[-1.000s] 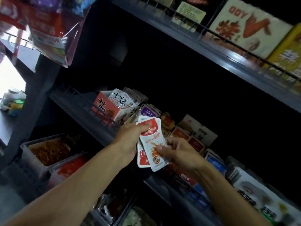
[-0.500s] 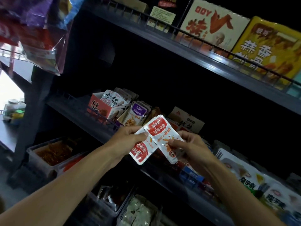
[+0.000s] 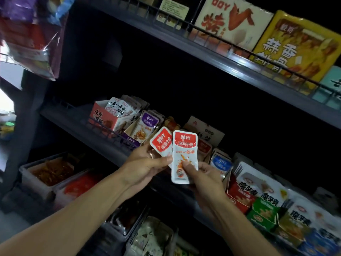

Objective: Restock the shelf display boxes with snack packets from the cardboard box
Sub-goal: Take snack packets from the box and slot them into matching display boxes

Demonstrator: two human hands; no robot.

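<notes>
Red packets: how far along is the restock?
Done: the purple packet box looks full. In hand: the left hand grips one red packet, the right hand another, neither shelved yet. Left: both go into a display box; the cardboard box is out of view.

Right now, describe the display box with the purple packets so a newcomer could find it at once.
Start at the middle shelf, the dark one level with the hands. Near its left end stands a pink display box of white packets; the purple display box leans right beside it, just left of the two red packets being held. It alone shows purple-topped packets.
</notes>
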